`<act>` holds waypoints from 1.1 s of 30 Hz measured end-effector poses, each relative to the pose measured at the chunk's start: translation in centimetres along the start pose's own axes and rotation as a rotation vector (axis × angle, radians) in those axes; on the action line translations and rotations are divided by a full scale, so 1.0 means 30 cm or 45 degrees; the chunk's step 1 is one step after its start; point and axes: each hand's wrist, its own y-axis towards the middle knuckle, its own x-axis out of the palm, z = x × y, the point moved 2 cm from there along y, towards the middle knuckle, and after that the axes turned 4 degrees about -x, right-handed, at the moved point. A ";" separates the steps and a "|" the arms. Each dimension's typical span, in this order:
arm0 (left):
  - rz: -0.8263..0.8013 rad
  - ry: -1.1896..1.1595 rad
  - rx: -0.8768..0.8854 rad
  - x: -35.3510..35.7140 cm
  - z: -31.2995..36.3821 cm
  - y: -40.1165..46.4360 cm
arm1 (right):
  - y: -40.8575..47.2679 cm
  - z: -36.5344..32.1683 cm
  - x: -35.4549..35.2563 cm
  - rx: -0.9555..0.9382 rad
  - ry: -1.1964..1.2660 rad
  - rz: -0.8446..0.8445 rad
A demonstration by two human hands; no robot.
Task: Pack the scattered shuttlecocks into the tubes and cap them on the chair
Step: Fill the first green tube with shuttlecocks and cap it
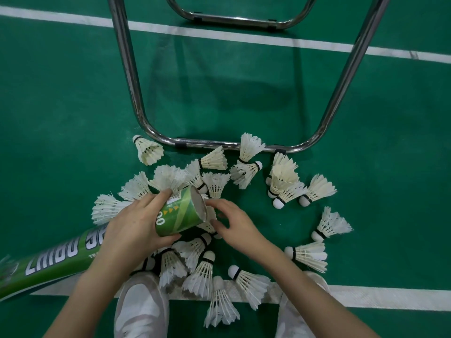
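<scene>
Gripping a green tube (179, 212) near its open mouth with the left hand (133, 230), fingers curling around the barrel, mouth tilting toward the right. Reaching with the right hand (235, 224) just beside that mouth, fingers bending onto a shuttlecock (210, 215) there; whether pinching it, cannot tell. Lying scattered across the green floor (61, 106), many white shuttlecocks, from the chair's metal frame (219, 142) down to the white line (366, 297) at the near edge. Standing on that line, two pale shoes (141, 306), shuttlecocks lying between them.
</scene>
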 end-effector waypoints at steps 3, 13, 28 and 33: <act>-0.021 0.010 -0.015 0.000 0.000 0.000 | 0.033 0.007 0.027 -0.129 -0.177 -0.063; -0.043 0.014 -0.019 0.003 0.014 0.009 | -0.034 0.097 -0.008 -0.135 -0.483 0.120; 0.048 -0.036 0.151 0.005 0.122 0.013 | -0.172 -0.004 -0.211 0.214 0.607 0.749; 0.098 -0.006 0.178 0.016 0.114 0.014 | -0.185 -0.040 -0.225 0.185 0.701 0.829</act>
